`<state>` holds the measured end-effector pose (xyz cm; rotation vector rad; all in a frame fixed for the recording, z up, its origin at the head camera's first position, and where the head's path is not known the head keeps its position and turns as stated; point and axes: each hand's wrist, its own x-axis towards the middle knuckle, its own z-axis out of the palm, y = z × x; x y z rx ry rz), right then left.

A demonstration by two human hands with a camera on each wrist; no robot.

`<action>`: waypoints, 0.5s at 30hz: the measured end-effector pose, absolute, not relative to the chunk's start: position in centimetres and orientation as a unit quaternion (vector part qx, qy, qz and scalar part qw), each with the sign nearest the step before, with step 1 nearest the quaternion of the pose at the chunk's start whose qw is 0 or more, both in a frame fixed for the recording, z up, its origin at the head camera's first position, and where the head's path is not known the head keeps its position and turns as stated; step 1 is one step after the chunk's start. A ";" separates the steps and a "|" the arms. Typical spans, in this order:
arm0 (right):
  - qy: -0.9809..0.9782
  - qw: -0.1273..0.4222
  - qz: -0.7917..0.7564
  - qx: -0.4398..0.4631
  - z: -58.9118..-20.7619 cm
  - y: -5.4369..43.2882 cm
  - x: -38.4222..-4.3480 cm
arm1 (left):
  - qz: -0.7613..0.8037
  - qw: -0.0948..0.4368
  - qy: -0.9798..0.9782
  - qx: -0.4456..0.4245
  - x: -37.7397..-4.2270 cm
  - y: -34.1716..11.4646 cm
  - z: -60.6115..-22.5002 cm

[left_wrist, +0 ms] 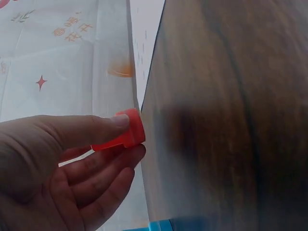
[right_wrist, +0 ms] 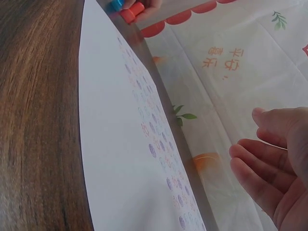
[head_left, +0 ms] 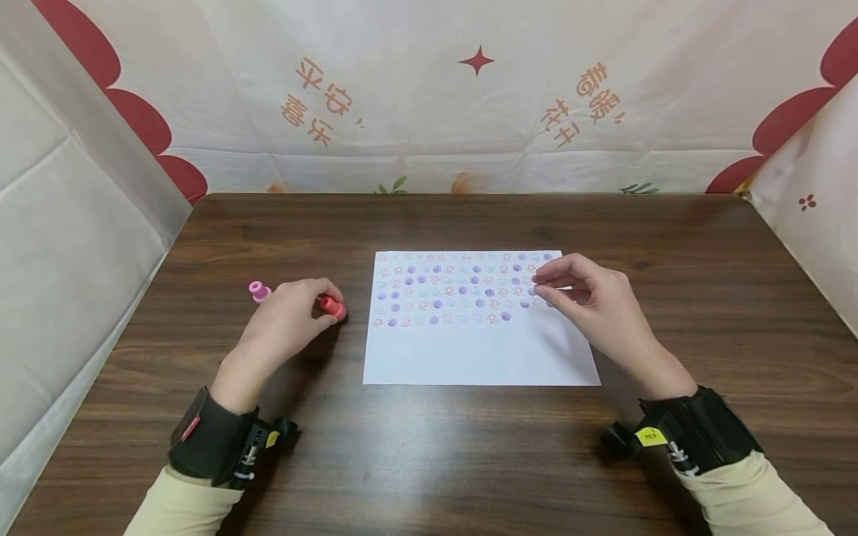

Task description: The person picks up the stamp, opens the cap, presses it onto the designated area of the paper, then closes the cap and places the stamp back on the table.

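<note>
My left hand (head_left: 284,316) pinches a small red toy stamp (head_left: 331,307) between thumb and fingers, left of the paper. In the left wrist view the red stamp (left_wrist: 132,129) sticks out past the thumb tip. A white sheet (head_left: 469,357) bears rows of small stamped prints in purple, red and light blue on its upper part; the lower part is blank. Over the sheet's right side is my right hand (head_left: 599,305), fingers loosely bent with nothing between them. In the right wrist view the right hand (right_wrist: 276,161) shows an empty gap between thumb and fingers.
Just beyond the left hand stands a pink stamp (head_left: 258,291), partly hidden by it. A blue stamp (left_wrist: 161,225) shows at the bottom of the left wrist view. The dark wooden table (head_left: 402,461) ends at a white printed cloth (head_left: 429,112).
</note>
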<state>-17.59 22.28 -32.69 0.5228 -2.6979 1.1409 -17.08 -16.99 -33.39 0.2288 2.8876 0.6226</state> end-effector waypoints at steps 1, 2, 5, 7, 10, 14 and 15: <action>-0.904 0.083 0.382 0.175 -32.7 22.3 -17.6 | 0.202 0.093 0.972 0.078 -17.1 -17.0 -33.4; -0.904 0.083 0.381 0.175 -32.7 22.3 -17.6 | 0.195 0.096 0.973 0.079 -17.1 -17.0 -33.5; -0.904 0.082 0.381 0.176 -32.8 22.3 -17.6 | 0.176 0.106 0.976 0.077 -17.0 -16.9 -33.6; -0.903 0.082 0.382 0.176 -32.8 22.2 -17.7 | 0.165 0.112 0.977 0.073 -17.0 -16.8 -33.7; -0.902 0.080 0.385 0.178 -32.8 22.2 -17.7 | 0.155 0.115 0.978 0.074 -17.1 -16.7 -33.7; -0.900 0.081 0.387 0.180 -32.9 22.2 -17.7 | 0.152 0.118 0.978 0.075 -17.1 -16.6 -33.6; -0.900 0.082 0.388 0.181 -32.9 22.1 -17.8 | 0.152 0.119 0.978 0.075 -17.1 -16.6 -33.5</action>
